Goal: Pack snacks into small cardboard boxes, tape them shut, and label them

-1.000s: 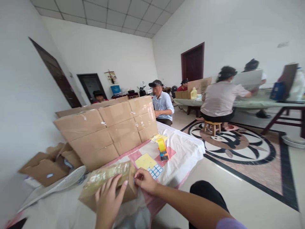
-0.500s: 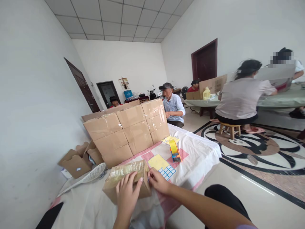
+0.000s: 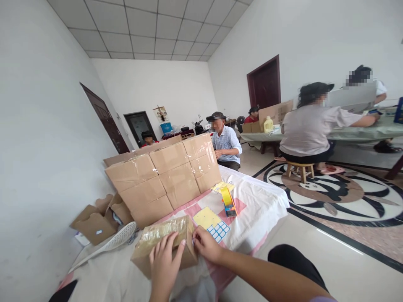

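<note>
Resting under both hands (image 3: 181,256): taped carton (image 3: 162,245)

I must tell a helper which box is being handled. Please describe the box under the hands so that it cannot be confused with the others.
On the cloth-covered table, in front of the stacked wall of boxes, one small box lies alone at the near edge. The left hand rests on it and the right hand touches its right end. Unlike the stacked ones, its top is covered in crinkled clear tape.

The left hand (image 3: 164,264) covers the near face of the taped box (image 3: 163,245).
</note>
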A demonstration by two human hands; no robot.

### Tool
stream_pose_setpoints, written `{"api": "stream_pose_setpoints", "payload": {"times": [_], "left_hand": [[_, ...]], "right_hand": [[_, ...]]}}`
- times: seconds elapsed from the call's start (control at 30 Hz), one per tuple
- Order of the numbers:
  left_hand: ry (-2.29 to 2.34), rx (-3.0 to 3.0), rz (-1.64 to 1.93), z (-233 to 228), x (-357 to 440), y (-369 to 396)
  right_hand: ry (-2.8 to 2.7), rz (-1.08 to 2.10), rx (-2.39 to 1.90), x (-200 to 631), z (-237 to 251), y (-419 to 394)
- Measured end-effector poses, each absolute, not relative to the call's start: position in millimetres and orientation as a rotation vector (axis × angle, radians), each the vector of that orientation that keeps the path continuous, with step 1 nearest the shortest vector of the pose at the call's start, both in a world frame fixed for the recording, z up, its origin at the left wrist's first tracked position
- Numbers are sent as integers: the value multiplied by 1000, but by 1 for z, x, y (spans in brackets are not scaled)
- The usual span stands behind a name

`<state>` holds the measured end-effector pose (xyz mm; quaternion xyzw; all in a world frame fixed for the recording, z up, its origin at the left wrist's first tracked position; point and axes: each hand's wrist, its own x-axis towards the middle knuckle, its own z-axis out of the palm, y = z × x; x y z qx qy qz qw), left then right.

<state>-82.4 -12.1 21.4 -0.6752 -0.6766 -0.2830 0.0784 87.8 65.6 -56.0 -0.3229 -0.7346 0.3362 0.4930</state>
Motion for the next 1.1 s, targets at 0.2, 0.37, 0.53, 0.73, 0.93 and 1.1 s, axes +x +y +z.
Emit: {"api": "stream_pose_setpoints", "payload": {"times": [0.2, 0.37, 0.53, 0.73, 0.93, 1.1], "left_hand": [[-1963, -2008, -834, 20, -84, -12], [-1965, -2023, -787, 30, -76, -22], [-1958, -2023, -761, 40, -70, -27], [-2026, -2050, -756, 41, -72, -26], [-2026, -2044, -778, 39, -73, -28], [-2030, -2042, -784, 41, -71, -28]], "right_hand": [[-1898, 680, -900, 92, -44, 60], [-1944, 758, -907, 99, -26, 54], [-2005, 716, -848, 123, 23, 78], [-2316, 608, -1298, 153, 58, 143], [-2416, 642, -1770, 125, 24, 167], [-2282, 482, -2041, 124, 26, 154]]}}
